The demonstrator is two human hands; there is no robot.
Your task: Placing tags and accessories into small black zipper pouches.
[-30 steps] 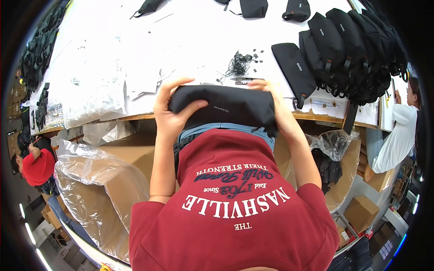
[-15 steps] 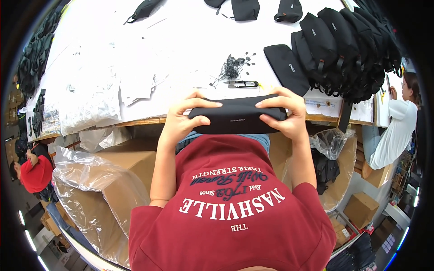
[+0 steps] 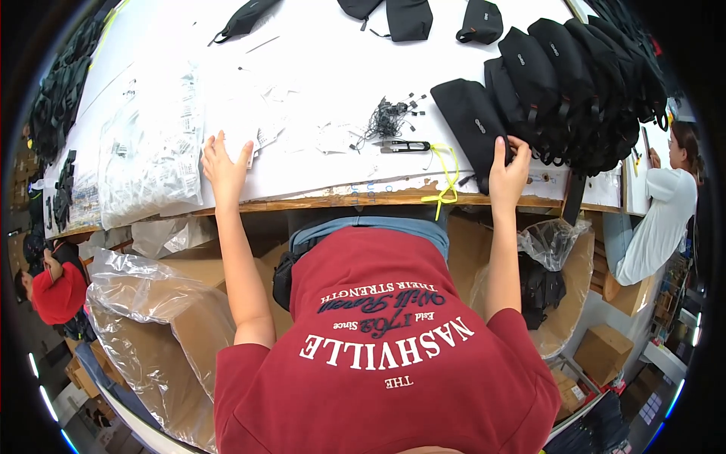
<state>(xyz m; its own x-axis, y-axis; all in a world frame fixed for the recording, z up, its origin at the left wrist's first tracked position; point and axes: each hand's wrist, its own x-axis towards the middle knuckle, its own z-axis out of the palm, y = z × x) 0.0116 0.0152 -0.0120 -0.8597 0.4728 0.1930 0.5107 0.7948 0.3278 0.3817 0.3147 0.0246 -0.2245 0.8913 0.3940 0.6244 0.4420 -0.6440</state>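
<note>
My left hand is over the table beside some small white paper slips, its fingers spread and nothing seen in it. My right hand grips the near end of a flat black pouch, its thumb on the fabric and its fingers at the right edge. The pouch lies slantwise on the table, with a small pale logo. Left of it are black snips with a yellow cord hanging over the table edge, and a tangle of black strings with small tags.
Many black pouches are heaped at the right; several more lie at the far edge. A clear bag of white packets is at the left. Plastic-lined cartons stand below the table. Co-workers sit at far left and right.
Both hands have let go of the pouch held before my body and parted. My left hand moved left to the slips, my right to the pouch beside the heap. The snips' yellow cord now shows.
</note>
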